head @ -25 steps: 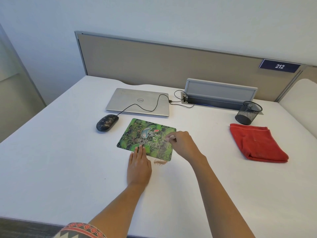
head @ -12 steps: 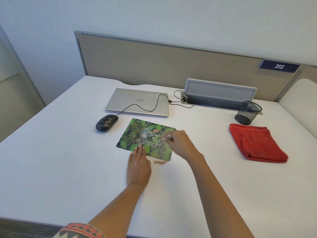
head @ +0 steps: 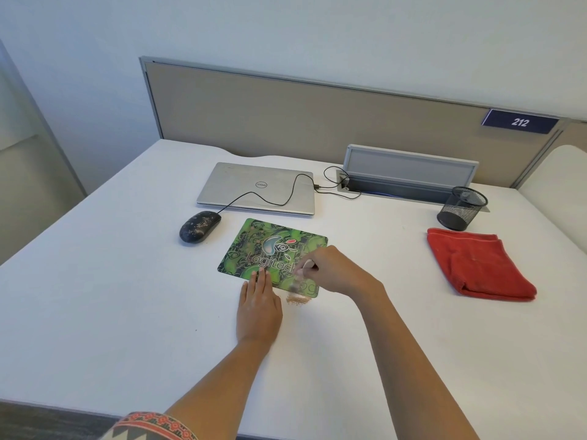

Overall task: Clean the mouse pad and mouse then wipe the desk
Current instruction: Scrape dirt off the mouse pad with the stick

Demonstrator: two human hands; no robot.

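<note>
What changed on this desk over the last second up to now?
The right hand, pinching a small white-handled brush, swept it across the green patterned mouse pad toward the near edge, by the brown crumb pile. Nothing was taken up or let go. The left hand stays flat on the pad's near edge; black mouse, silver laptop and red cloth are unmoved.

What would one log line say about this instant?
step: brushing mouse pad | left hand: fingertips flat on pad edge | right hand: grips brush | crumbs: on desk beside pad | mouse: speckled, untouched
</note>
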